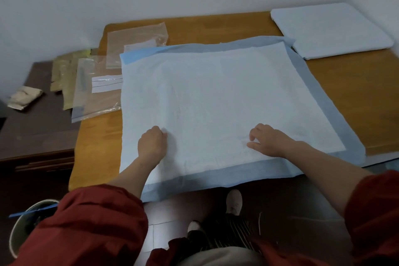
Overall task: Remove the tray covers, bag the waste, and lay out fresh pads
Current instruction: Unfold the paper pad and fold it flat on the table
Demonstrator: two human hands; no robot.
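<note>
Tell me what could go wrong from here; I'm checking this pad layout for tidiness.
The spread pad overhangs the near edge of the wooden table, so it could slide off when the left hand and right hand lift. Its left side overlaps the clear plastic bags, which could get dragged along.

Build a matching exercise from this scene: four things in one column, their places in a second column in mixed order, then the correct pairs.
Things:
1. spread pad
2. folded pad stack
3. clear plastic bags
4. bin

Places:
A. on the floor at the lower left
B. at the far right corner of the wooden table
C. at the table's left edge, partly under the pad
D. flat across the middle of the table, under both hands

Pairs: 1-D, 2-B, 3-C, 4-A
</note>
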